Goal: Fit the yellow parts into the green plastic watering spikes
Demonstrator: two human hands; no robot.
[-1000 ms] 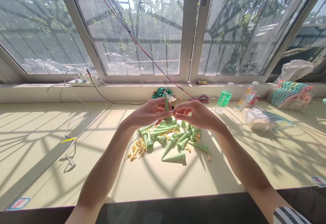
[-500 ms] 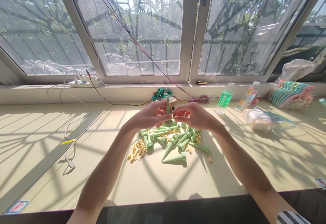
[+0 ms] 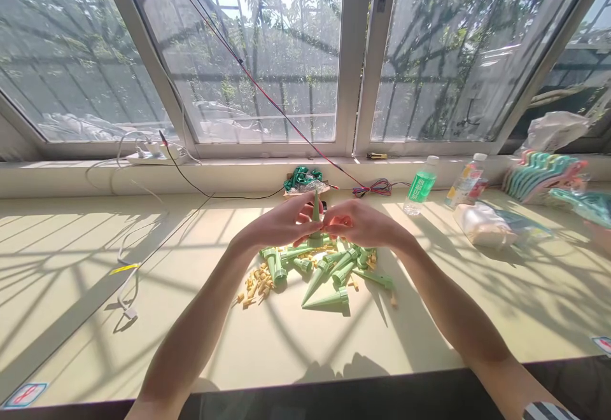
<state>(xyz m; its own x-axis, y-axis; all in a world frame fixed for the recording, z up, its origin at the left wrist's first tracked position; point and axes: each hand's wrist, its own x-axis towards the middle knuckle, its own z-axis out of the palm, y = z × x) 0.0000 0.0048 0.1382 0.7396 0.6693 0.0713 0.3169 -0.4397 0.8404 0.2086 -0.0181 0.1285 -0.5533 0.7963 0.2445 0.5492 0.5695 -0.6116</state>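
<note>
My left hand (image 3: 285, 221) is closed round a green plastic watering spike (image 3: 316, 211), held with its point up and its wide ribbed end down. My right hand (image 3: 359, 221) is pinched close beside the spike's right side; whatever sits between those fingertips is too small to make out. Below both hands lies a loose pile of similar green spikes (image 3: 326, 300), pointing various ways. Small yellow plastic pieces (image 3: 258, 285) are heaped at the pile's left, and more are scattered among the spikes.
Behind my hands lie a green bundle (image 3: 303, 178) and coiled wires (image 3: 373, 188). To the right stand a green-labelled bottle (image 3: 421, 186), another bottle (image 3: 466, 181), a tissue pack (image 3: 484, 224) and hangers (image 3: 544, 175). A white cable (image 3: 128, 293) lies left on the table (image 3: 286, 350).
The held spike and both hands have come slightly lower, and my right fingers have shifted against its side. A teal wrapped item has come further into view at the right edge.
</note>
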